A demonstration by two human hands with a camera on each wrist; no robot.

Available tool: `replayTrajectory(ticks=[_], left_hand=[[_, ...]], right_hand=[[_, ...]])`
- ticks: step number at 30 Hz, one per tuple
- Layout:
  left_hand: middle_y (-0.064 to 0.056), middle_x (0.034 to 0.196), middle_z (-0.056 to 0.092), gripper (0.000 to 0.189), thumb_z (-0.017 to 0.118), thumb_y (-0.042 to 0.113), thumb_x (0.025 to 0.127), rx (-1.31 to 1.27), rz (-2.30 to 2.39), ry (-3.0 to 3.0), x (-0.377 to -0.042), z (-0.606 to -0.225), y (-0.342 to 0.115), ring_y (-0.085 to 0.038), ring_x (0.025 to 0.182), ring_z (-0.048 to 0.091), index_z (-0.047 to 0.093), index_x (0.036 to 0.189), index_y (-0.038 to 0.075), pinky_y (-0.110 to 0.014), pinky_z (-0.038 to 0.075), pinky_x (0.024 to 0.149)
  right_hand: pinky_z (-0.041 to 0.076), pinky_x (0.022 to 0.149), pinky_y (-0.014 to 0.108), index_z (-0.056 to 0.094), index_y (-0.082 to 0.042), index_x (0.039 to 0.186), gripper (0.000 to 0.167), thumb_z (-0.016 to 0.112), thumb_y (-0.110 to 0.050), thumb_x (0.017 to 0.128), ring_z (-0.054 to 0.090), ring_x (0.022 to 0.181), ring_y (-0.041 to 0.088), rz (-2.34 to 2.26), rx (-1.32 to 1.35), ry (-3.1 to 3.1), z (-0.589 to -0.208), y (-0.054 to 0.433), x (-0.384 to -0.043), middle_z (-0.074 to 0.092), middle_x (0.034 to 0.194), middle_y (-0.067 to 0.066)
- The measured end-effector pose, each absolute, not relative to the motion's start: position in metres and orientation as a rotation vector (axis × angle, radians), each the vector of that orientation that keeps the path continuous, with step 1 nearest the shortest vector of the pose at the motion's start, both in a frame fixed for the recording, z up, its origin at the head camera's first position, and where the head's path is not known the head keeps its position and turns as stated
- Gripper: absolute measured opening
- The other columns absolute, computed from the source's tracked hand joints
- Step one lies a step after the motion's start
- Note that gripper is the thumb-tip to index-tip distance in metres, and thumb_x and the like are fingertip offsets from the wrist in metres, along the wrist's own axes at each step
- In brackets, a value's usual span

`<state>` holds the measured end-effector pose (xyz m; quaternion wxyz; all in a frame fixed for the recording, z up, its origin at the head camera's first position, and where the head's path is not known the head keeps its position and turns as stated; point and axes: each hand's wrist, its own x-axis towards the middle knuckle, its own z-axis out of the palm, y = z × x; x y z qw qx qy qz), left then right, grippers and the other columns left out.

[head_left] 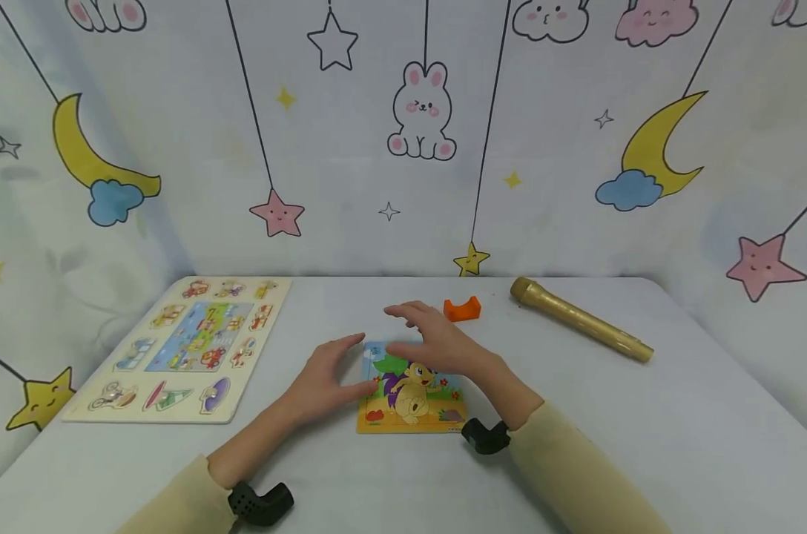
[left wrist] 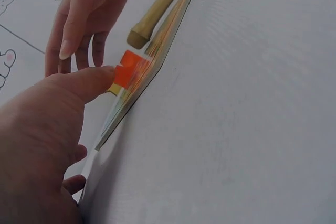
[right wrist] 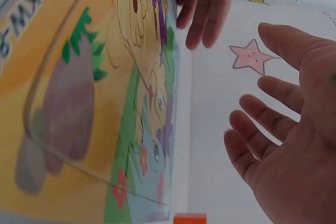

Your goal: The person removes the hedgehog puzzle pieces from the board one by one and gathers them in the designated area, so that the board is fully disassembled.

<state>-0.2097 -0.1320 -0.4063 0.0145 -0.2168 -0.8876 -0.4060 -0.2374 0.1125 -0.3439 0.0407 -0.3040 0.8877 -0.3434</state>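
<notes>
Head view: a person in pale yellow sleeves (head_left: 577, 475) reaches over a white desk (head_left: 704, 415) with both hands loosely open and holding nothing. Between them, near the middle of the desk, lies a small picture board (head_left: 413, 404) showing a yellow cartoon animal with a purple back. The left hand (head_left: 326, 378) is at the board's left side, its thumb extended over the edge; I cannot tell whether it touches. The right hand (head_left: 443, 343) hovers over the far edge, fingers and thumb spread apart. Just beyond it sits an orange notched piece (head_left: 462, 310). To the right, a gold microphone (head_left: 580, 320) lies at a slant. On the left rests a larger cream puzzle board (head_left: 196, 334) with vehicle pictures. Behind hangs a white backdrop (head_left: 350, 148) printed with stars, moons and a rabbit.
</notes>
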Motion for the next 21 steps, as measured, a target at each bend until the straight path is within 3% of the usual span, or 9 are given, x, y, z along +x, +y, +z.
replayTrajectory(ticks=[10, 14, 21], left_hand=[[-0.010, 0.142, 0.056, 0.075, 0.081, 0.043, 0.083, -0.706, -1.132, -2.779, -0.208, -0.411, -0.134, -0.040, 0.139, 0.036, 0.055, 0.144, 0.009, -0.063, 0.034, 0.108], [-0.008, 0.144, 0.056, 0.075, 0.080, 0.043, 0.084, -0.734, -1.098, -2.801, -0.208, -0.410, -0.133, -0.042, 0.141, 0.035, 0.054, 0.145, 0.009, -0.064, 0.032, 0.109], [-0.011, 0.147, 0.053, 0.073, 0.079, 0.041, 0.086, -0.789, -1.021, -2.803, -0.207, -0.406, -0.135, -0.042, 0.141, 0.036, 0.055, 0.143, 0.003, -0.063, 0.030, 0.111]], right_hand=[[0.050, 0.096, 0.041, 0.050, -0.008, 0.148, 0.056, 0.068, -0.029, 0.099, 0.054, 0.119, 0.028, -1.066, -0.867, 2.614, -0.355, 0.105, -0.239, 0.052, 0.143, 0.013], [0.051, 0.094, 0.035, 0.053, -0.004, 0.143, 0.052, 0.068, -0.026, 0.099, 0.056, 0.111, 0.023, -1.081, -0.850, 2.588, -0.360, 0.104, -0.240, 0.056, 0.138, 0.013], [0.052, 0.093, 0.035, 0.056, -0.006, 0.141, 0.049, 0.070, -0.024, 0.097, 0.058, 0.112, 0.021, -1.088, -0.770, 2.576, -0.365, 0.102, -0.242, 0.057, 0.136, 0.008]])
